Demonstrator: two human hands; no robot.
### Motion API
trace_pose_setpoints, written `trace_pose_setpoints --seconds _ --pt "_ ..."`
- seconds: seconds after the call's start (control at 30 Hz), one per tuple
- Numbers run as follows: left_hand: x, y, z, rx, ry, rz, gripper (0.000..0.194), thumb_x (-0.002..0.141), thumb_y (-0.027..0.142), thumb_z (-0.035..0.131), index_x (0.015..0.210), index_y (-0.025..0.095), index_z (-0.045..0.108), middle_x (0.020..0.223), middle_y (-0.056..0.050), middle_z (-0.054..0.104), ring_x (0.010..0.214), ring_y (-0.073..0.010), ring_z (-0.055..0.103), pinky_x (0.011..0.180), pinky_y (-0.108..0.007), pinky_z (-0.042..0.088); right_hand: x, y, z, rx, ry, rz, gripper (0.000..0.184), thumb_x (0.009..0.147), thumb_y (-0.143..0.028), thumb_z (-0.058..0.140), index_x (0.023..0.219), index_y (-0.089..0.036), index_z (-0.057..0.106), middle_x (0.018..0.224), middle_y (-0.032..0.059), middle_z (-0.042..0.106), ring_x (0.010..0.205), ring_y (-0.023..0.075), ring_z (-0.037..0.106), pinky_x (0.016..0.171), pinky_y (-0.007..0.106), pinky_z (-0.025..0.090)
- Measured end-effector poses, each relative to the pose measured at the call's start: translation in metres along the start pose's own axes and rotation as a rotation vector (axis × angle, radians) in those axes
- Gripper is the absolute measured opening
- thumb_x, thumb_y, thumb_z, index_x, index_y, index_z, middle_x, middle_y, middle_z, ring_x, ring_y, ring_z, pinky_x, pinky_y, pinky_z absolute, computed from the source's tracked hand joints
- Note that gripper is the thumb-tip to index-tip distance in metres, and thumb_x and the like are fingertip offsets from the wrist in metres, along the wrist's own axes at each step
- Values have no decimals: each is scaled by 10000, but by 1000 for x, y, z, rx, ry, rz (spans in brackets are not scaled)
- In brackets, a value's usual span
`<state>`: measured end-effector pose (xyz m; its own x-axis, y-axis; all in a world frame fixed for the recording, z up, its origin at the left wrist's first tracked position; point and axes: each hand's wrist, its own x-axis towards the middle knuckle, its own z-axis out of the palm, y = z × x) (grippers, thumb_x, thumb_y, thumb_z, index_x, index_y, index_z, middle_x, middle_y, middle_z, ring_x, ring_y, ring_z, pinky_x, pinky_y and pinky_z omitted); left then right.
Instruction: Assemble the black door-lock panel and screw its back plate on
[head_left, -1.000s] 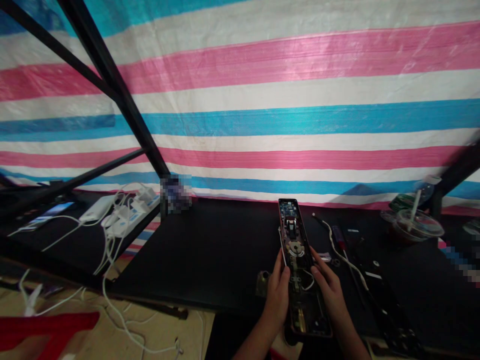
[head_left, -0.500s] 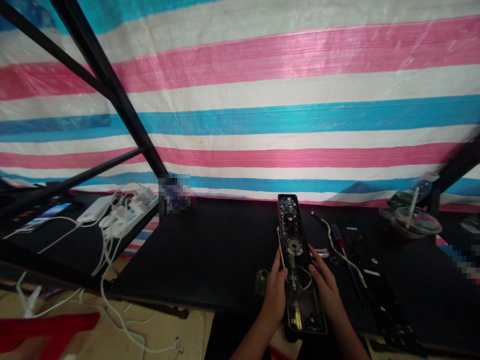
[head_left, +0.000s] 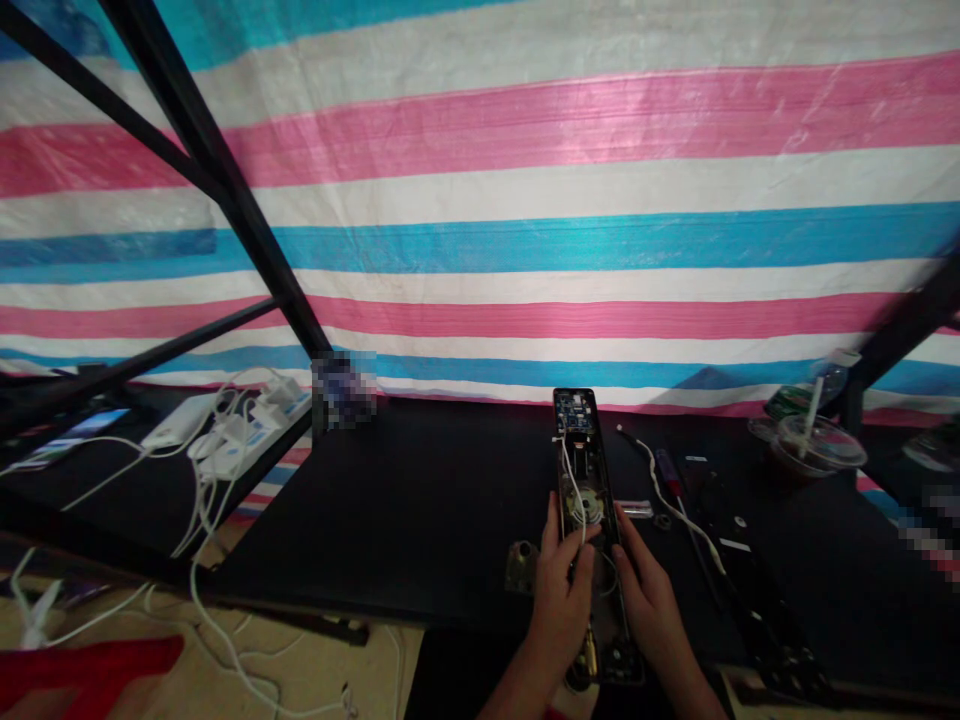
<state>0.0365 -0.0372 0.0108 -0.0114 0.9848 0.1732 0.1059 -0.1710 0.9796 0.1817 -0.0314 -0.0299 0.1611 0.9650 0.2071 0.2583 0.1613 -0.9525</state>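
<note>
A long, narrow black housing (head_left: 610, 610), which looks like an opened electronic door lock, tilts up between my hands. Inside it show a blue circuit board (head_left: 574, 412) at the far end, a round part in the middle and a brass-coloured piece (head_left: 591, 652) near my end. My left hand (head_left: 561, 590) reaches over its left edge, thumb and forefinger closed on a thin white cable (head_left: 573, 470) that runs up to the circuit board. Along the right edge, my right hand (head_left: 651, 595) grips the housing, its fingers partly hidden underneath.
Right of my hands lie a screwdriver (head_left: 669, 474), a loose white cable (head_left: 658, 482) and a dark long panel (head_left: 757, 575). Farther right stands a plastic cup with a straw (head_left: 817, 445). A small part (head_left: 520, 566) lies to the left. A power strip with chargers (head_left: 255, 440) sits far left.
My left hand has moved from the housing's left edge over its inside. The white cable, before along the left edge, now crosses the middle in my fingers. My right hand still holds the housing.
</note>
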Motion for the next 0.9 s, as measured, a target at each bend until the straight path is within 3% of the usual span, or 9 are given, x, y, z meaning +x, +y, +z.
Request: trace_pose_setpoints --seconds 0.07,0.13,0.23,0.33,0.43,0.57,0.73,0.9 --pt "-2 8 -3 63 11 72 333 970 427 510 1089 265 775 1673 -24 204 1544 -320 178 1251 -526 160 7 -13 -3 -114 87 -80 609 922 -438 594 1490 -253 477 1459 117 551 1347 323 514 1146 534 390" --pt "-5 16 -7 131 -31 156 307 972 400 508 1028 281 785 1647 -8 288 1549 -320 151 1247 -558 138 21 -32 -7 -204 143 -191 644 890 -408 644 1493 -262 473 1472 124 520 1341 336 505 1132 536 404" --pt "-7 24 -10 191 -129 228 293 972 378 503 996 293 783 1583 -18 422 1531 -335 208 1227 -597 171 49 -61 -13 -195 16 -317 577 910 -366 617 1470 -289 502 1432 110 546 1154 285 633 1007 464 524" --pt "-10 21 -10 191 -99 211 332 986 379 464 965 278 780 1562 -39 457 1514 -343 248 1209 -610 217 66 -76 -16 -136 -67 -286 494 930 -372 592 1412 -269 570 1189 101 691 874 224 701 771 370 603" --pt "-12 12 -8 197 -63 172 377 1002 382 421 934 266 774 1554 -47 471 1511 -336 249 1199 -608 243 64 -75 -16 -78 -77 -196 463 917 -375 615 1353 -219 619 1020 92 735 806 210 709 704 329 605" --pt "-12 6 -7 232 -114 179 354 993 383 446 918 269 772 1585 -32 426 1527 -332 210 1211 -609 209 54 -71 -12 -65 -1 -226 689 916 -298 604 1554 -249 348 1178 108 695 807 184 706 720 330 614" --pt "-8 9 -4 216 -89 174 390 999 387 423 881 241 766 1651 -22 291 1536 -332 193 1227 -594 174 73 -79 -10 -282 -74 -435 463 961 -175 472 1392 -294 592 1253 92 673 1095 222 674 980 383 557" --pt "-6 11 -5 248 -90 144 445 1018 394 372 798 207 712 1676 -37 210 1548 -326 151 1224 -594 174 102 -79 -7 -368 -201 -510 489 943 -116 464 1388 -271 596 1246 102 675 1092 218 676 991 376 548"
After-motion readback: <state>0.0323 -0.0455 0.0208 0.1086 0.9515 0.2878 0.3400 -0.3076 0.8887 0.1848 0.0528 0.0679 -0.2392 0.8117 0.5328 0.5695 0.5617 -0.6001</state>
